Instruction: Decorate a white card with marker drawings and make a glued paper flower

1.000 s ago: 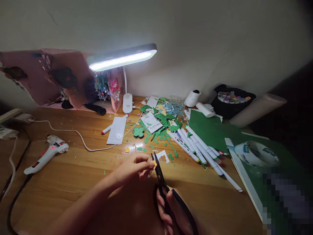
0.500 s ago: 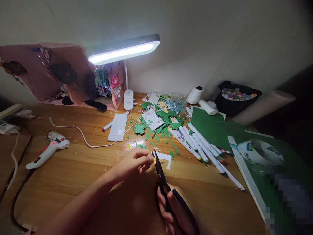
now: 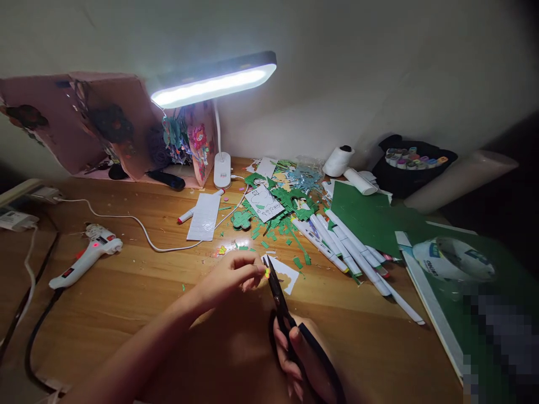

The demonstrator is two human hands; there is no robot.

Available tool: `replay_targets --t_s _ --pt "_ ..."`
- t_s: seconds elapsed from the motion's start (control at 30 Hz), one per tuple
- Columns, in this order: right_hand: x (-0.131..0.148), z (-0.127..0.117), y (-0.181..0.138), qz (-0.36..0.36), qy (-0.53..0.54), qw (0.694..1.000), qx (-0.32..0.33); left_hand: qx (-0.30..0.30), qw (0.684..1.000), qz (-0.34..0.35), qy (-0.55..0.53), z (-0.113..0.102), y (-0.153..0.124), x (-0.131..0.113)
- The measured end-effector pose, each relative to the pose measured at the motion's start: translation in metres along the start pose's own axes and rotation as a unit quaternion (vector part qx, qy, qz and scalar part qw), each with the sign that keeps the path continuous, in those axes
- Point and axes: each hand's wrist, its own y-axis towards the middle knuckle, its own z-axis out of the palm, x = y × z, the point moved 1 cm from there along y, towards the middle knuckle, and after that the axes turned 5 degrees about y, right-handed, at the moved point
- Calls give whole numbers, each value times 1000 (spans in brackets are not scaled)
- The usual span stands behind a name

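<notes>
A: Entry. Left hand point(image 3: 229, 278): thumb and fingertips pinched shut on a small yellow piece point(image 3: 266, 273), held just above the counter point(image 3: 126, 292).

B: Right hand point(image 3: 301, 359)?

A: Fingers through the loops of the black scissors point(image 3: 278, 300) and closed around them. Blades point away from the body and meet the yellow piece at its right edge. They look nearly shut; how much gap is left, I cannot tell.

B: Change over the last second?

A: Small. The view has tipped, so the lamp point(image 3: 210, 84) sits higher in the frame, and the whole counter has shifted with it. Both hands hold the same grips. Less of the yellow piece shows beside the blade than a second ago; only a sliver is visible past the fingertips.

B: Meaning for the cutting?

A: My reading: the cut is mid-course, with piece and blades kept together and the pinch very close to the edge.

B: Surroundings?

A: A white scrap with a cut-out point(image 3: 287, 275) lies flat just beyond the blade tips. Green scraps point(image 3: 286, 207) are heaped further back, and a row of markers point(image 3: 349, 252) lies to the right. A glue gun point(image 3: 84, 258) rests well apart on the left, red light on.
</notes>
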Motion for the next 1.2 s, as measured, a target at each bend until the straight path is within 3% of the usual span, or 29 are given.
replay_targets --t_s 0.2,0.57,0.77,0.87,0.97,1.1,1.2 --pt "9 0 -9 16 -44 999 -15 -65 996 31 51 1 1 0" --pt "9 2 -4 17 -21 999 -22 -47 996 61 38 2 -1 1" --pt "-7 -7 -1 -2 -13 999 -33 -47 997 45 45 1 2 3" --pt "-12 -13 2 -27 18 998 -56 -35 992 55 104 -15 4 2" --pt "-10 -16 6 -40 30 997 -55 -35 977 47 203 -44 2 1" --pt "-6 -17 8 -44 31 997 -50 -61 964 -13 260 -79 -2 11" --pt "-5 -16 5 -47 32 997 -50 -61 961 -44 267 -88 0 25"
